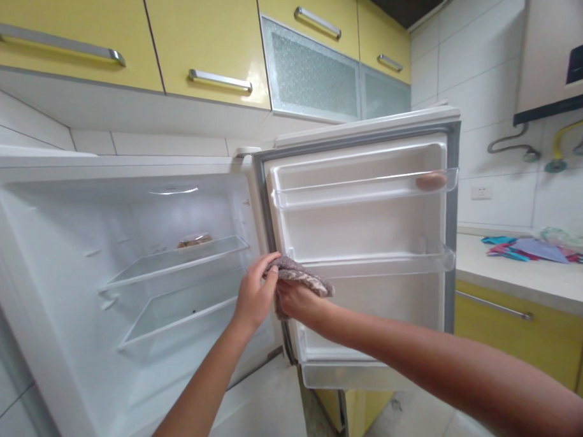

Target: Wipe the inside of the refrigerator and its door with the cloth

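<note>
A patterned brown-grey cloth (308,278) is bunched in both hands, near the hinge side of the open fridge door (353,233). My left hand (256,294) pinches the cloth's left end between thumb and fingers. Partly under the cloth, my right hand (301,302) is closed on it, with a fold hanging below the fingers; its fingertips are hidden. To the left of my hands is the fridge interior (69,287), with an upper glass shelf (175,262) and a lower glass shelf (178,313).
A small brown package (194,240) lies on the upper shelf. The door has clear bins, and the top bin (350,190) holds a brown egg-like object (430,180). Yellow cabinets (206,37) hang above. Colourful cloths or bags (534,248) lie on the counter (523,277) at right.
</note>
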`<action>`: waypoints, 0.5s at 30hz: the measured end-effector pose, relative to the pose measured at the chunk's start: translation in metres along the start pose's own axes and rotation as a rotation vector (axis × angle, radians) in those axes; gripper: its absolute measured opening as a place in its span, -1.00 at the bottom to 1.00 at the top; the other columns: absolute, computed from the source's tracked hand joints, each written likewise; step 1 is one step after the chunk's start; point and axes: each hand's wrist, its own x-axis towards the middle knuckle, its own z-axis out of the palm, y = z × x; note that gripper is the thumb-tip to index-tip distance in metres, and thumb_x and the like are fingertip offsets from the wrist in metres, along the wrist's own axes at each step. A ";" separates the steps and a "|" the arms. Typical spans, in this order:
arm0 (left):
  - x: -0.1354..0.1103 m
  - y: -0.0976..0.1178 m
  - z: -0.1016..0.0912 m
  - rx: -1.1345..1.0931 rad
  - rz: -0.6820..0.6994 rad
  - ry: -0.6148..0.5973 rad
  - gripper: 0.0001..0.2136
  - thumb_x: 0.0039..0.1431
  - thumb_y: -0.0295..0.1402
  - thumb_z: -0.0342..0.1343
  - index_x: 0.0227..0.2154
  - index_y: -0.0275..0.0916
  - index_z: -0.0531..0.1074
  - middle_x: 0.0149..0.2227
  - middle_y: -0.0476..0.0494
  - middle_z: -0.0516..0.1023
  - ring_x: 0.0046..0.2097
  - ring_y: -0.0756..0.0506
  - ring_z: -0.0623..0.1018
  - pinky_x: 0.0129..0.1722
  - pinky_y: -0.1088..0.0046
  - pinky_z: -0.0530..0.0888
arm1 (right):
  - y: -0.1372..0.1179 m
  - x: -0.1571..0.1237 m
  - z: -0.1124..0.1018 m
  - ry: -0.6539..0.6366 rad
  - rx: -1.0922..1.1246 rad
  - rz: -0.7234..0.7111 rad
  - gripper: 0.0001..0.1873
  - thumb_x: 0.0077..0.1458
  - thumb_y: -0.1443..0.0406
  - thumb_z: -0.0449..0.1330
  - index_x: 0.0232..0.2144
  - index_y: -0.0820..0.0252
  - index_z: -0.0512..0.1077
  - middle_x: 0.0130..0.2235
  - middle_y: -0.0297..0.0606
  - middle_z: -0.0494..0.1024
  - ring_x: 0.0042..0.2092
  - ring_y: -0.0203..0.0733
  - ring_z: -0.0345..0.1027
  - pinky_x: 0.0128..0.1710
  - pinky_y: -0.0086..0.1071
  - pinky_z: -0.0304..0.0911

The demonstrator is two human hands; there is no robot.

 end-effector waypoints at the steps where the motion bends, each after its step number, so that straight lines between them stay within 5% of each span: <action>1: -0.003 0.001 0.001 0.020 0.025 0.002 -0.62 0.26 -0.21 -0.05 0.05 -0.23 0.46 0.11 -0.23 0.53 0.17 -0.20 0.46 0.26 0.13 0.31 | -0.001 0.000 -0.001 0.000 -0.004 -0.008 -0.64 0.00 0.53 0.05 -0.34 0.06 0.56 -0.16 -0.38 0.67 0.17 -0.08 0.38 0.30 -0.09 0.16; 6: -0.015 0.004 0.006 0.024 0.054 -0.019 -0.57 0.28 -0.15 -0.01 0.14 -0.20 0.37 0.17 -0.24 0.49 0.21 -0.19 0.44 0.28 0.12 0.30 | -0.003 -0.019 -0.043 -0.073 -0.061 -0.090 -0.60 0.06 0.55 0.08 -0.15 0.12 0.56 0.03 -0.33 0.61 0.21 -0.16 0.34 0.29 -0.24 0.19; 11: -0.022 -0.003 0.015 0.024 0.113 -0.108 -0.57 0.29 -0.17 0.00 0.16 -0.16 0.37 0.25 -0.21 0.42 0.29 -0.18 0.36 0.35 0.11 0.22 | 0.005 -0.080 -0.110 -0.153 -0.708 -0.328 -0.66 0.23 0.40 0.15 0.03 0.07 0.48 0.16 -0.28 0.52 0.27 -0.14 0.25 0.22 -0.14 0.25; 15: -0.024 -0.012 0.020 0.054 0.135 -0.138 -0.59 0.31 -0.24 -0.04 0.18 -0.13 0.36 0.30 -0.18 0.35 0.33 -0.14 0.30 0.37 0.12 0.18 | 0.019 -0.140 -0.157 0.002 -0.980 -0.182 -0.55 0.22 0.43 0.14 0.11 -0.03 0.43 0.13 -0.33 0.54 0.24 -0.08 0.27 0.26 -0.07 0.14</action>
